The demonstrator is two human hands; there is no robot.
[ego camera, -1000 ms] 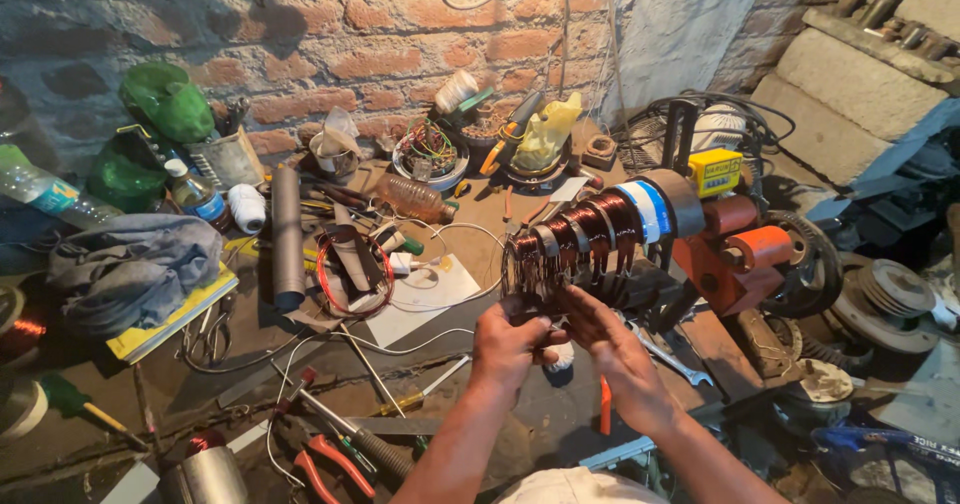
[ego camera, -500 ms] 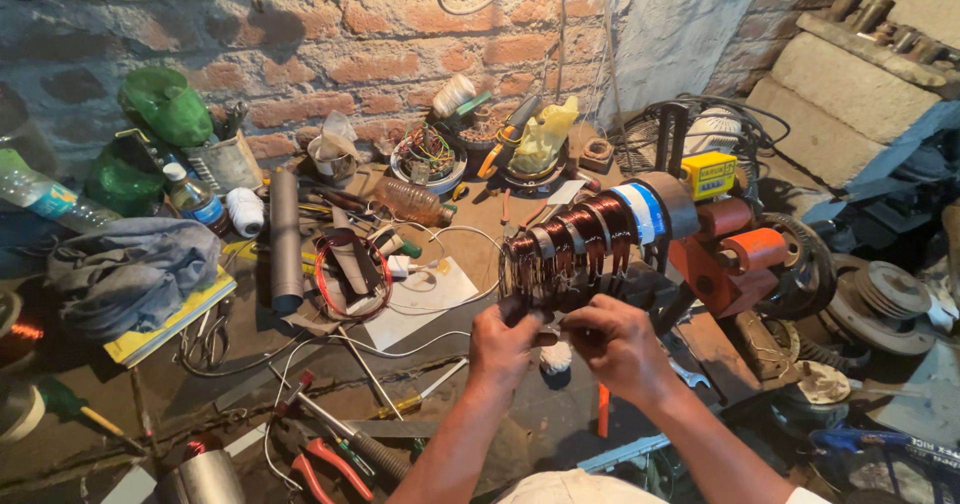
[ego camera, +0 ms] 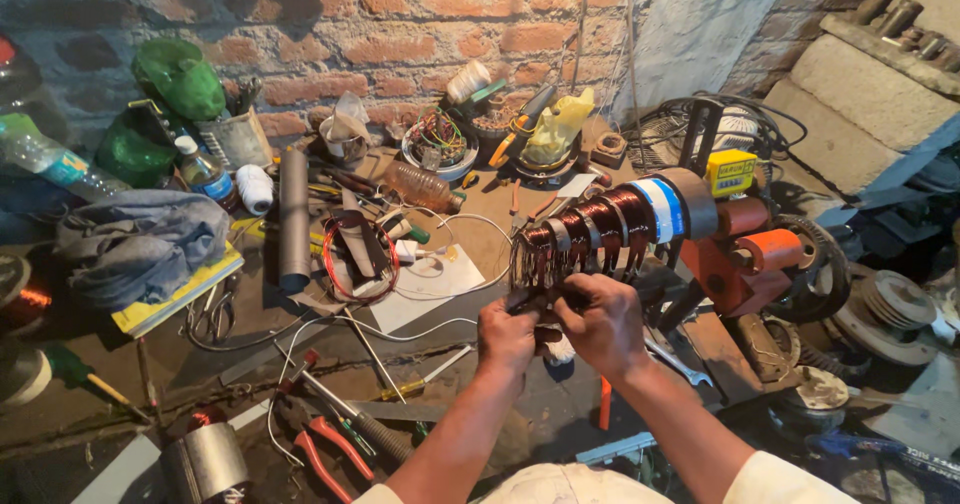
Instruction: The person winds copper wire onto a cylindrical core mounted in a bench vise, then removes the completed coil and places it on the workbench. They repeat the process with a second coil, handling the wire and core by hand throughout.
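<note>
A stepped former wound with copper wire coils (ego camera: 600,226) sits on the shaft of an orange hand winding machine (ego camera: 745,259) at the right of the bench. My left hand (ego camera: 508,336) and my right hand (ego camera: 600,322) are side by side under the near end of the former. Both pinch the hanging copper wire loops (ego camera: 535,264) there. The fingertips are partly hidden behind the loops.
The cluttered bench (ego camera: 250,354) holds red-handled pliers (ego camera: 320,449), screwdrivers, a grey tube (ego camera: 293,219), a red wire coil (ego camera: 358,254), a white sheet, a folded cloth (ego camera: 140,244) and bottles. A brick wall stands behind. Pulleys and a gear lie at the right.
Both hands have stayed at the near end of the former, shifting slightly closer together and up onto the wire loops. The view has moved little.
</note>
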